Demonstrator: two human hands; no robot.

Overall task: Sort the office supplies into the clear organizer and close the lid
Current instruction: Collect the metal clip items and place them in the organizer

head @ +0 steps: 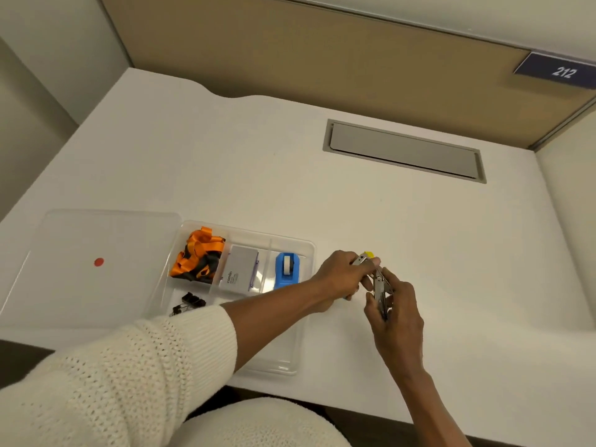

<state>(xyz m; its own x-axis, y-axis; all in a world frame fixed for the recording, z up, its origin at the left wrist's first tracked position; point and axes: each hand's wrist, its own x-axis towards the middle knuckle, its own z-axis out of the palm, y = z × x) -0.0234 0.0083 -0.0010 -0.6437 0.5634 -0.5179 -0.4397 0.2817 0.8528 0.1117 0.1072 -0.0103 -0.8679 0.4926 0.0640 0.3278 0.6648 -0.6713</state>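
Note:
A clear organizer (pixel 310 250) lies on the white desk, its lid (pixel 96 240) swung open flat to the left. Inside are an orange and black lanyard (pixel 196 253), a grey card box (pixel 240 269), a blue tape dispenser (pixel 288 271) and black binder clips (pixel 190 303). Just right of the organizer, both hands hold a metal stapler (pixel 380 285) with a yellow tip (pixel 368 254). My left hand (pixel 338 277) grips its upper end and my right hand (pixel 398 304) holds its lower end. My left forearm crosses over the organizer's front compartments.
A grey cable hatch (pixel 404 150) is set into the desk at the back right. A tan partition (pixel 322 59) with a "212" sign (pixel 559 71) closes the far side. The desk's front edge runs near my body.

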